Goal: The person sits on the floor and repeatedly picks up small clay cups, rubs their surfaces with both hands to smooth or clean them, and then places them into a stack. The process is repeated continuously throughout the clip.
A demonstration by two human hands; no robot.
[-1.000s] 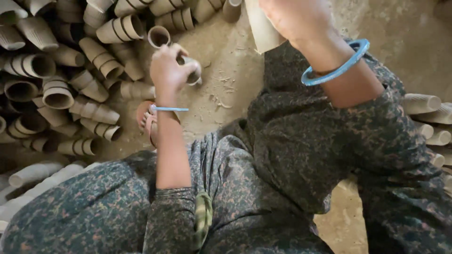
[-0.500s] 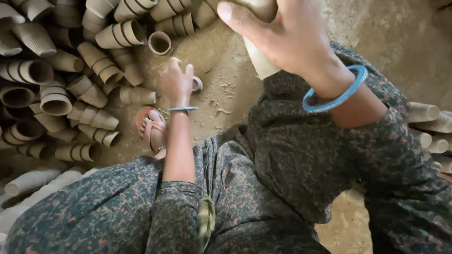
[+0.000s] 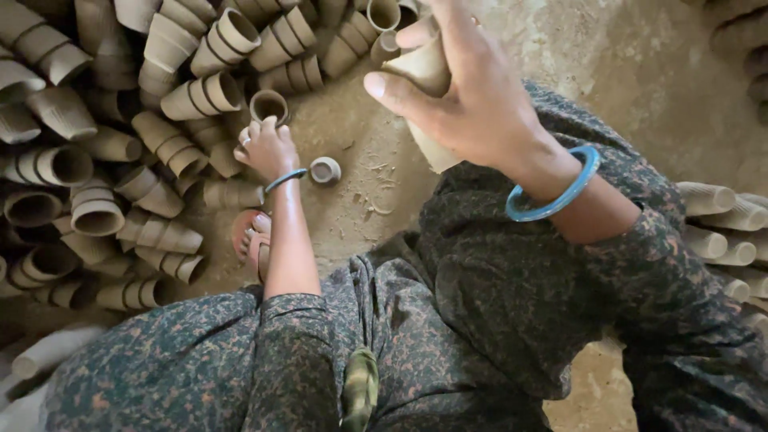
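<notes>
My right hand (image 3: 480, 96) is raised close to the camera and grips a stack of pale clay cups (image 3: 432, 148) that points downward. It wears a blue bangle. My left hand (image 3: 266, 148), with a thin blue bangle, reaches down to the dirt floor. Its fingertips rest against an upright clay cup (image 3: 270, 104) at the edge of the pile, and nothing is in the hand. A small clay cup (image 3: 324, 170) stands alone on the ground just right of that hand.
Rows of nested clay cups (image 3: 120, 160) lie on their sides across the left and top. More pale cups (image 3: 720, 224) are stacked at the right. My sandalled foot (image 3: 252, 240) sits under the left arm. Bare dirt floor (image 3: 640, 72) lies at upper right.
My left hand has set the small cup down on the ground and moved left to the upright cup. My right hand with the stack has come lower and nearer the middle.
</notes>
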